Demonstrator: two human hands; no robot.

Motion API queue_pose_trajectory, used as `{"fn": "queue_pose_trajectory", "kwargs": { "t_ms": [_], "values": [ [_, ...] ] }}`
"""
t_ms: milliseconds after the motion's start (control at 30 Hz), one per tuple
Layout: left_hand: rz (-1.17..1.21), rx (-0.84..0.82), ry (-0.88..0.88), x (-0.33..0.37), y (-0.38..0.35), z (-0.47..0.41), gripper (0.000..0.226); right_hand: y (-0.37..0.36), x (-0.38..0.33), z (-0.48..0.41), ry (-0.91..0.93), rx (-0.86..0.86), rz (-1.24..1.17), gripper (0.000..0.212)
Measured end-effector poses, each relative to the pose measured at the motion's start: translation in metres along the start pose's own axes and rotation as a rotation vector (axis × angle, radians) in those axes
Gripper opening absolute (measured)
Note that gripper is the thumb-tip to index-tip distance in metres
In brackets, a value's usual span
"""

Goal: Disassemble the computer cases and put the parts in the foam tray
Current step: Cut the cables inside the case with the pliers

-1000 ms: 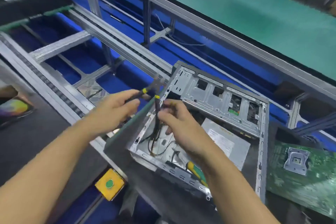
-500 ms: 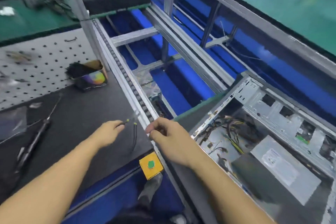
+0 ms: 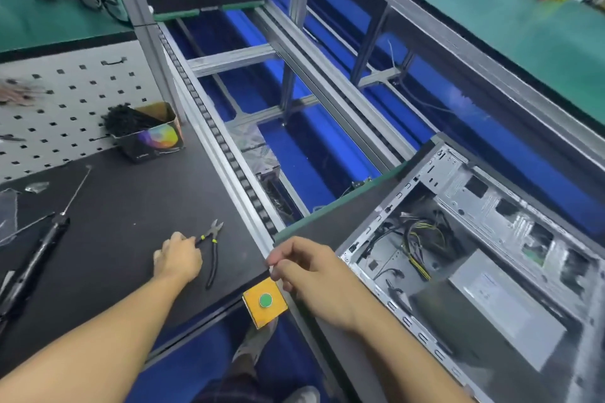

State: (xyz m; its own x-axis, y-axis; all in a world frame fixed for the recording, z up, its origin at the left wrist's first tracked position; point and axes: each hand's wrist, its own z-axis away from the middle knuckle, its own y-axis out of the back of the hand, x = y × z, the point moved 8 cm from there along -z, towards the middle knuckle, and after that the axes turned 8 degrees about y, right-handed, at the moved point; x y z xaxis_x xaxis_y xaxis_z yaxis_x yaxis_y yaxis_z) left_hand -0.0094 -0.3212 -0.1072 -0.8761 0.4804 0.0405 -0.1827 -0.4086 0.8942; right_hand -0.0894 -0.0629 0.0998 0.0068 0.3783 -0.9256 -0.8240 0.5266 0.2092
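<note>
Left hand (image 3: 178,257) fingertips on cutters (image 3: 211,250) handle (grip or release unclear); long axis 12–6. Right hand (image 3: 311,275) loosely curled, empty, nearer case (image 3: 474,271) at 3.

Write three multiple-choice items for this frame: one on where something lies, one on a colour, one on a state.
1. Where do the cutters lie?
A. on the dark mat
B. inside the computer case
C. on the pegboard

2. What colour is the round button on the yellow box?
A. red
B. green
C. blue

3. What state is the computer case in?
A. closed, side panel on
C. upright, sealed in wrap
B. open, with its cables and drive bays showing

Key: 1 A, the cutters rest on the mat with the left hand at one handle. 2 B, the button is green. 3 B, cables and metal bays show inside the case.
</note>
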Motion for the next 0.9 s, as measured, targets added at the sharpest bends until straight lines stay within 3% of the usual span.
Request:
{"fn": "queue_pose_trajectory", "kwargs": {
  "t_ms": [67,167,367,500,667,800,833,900],
  "values": [
    [0.028,0.039,-0.027,0.011,0.006,0.003,0.035,0.006,0.001,0.002,0.001,0.017,-0.024,0.018],
    [0.276,0.129,-0.221,0.052,0.033,0.016,0.031,0.020,0.003,0.005,-0.011,0.083,-0.086,0.016],
    [0.748,0.002,-0.577,0.167,0.105,0.094,0.025,0.058,-0.002,0.020,0.041,0.275,-0.373,0.024],
    [0.854,0.024,-0.790,0.234,0.155,0.155,0.022,0.115,0.000,0.052,0.099,0.486,-0.350,0.025],
    [0.713,-0.050,-1.153,0.315,0.170,0.239,0.022,0.192,0.029,0.112,-0.007,0.777,-0.162,0.016],
    [0.351,-0.259,-1.349,0.369,0.128,0.291,0.028,0.238,0.053,0.161,-0.154,0.880,0.298,0.011],
    [0.239,-0.301,-1.349,0.379,0.114,0.297,0.029,0.244,0.059,0.168,-0.216,0.828,0.487,0.024],
    [0.043,-0.363,-1.330,0.394,0.088,0.305,0.032,0.248,0.079,0.173,-0.373,0.603,0.806,0.073]
  ]
}}
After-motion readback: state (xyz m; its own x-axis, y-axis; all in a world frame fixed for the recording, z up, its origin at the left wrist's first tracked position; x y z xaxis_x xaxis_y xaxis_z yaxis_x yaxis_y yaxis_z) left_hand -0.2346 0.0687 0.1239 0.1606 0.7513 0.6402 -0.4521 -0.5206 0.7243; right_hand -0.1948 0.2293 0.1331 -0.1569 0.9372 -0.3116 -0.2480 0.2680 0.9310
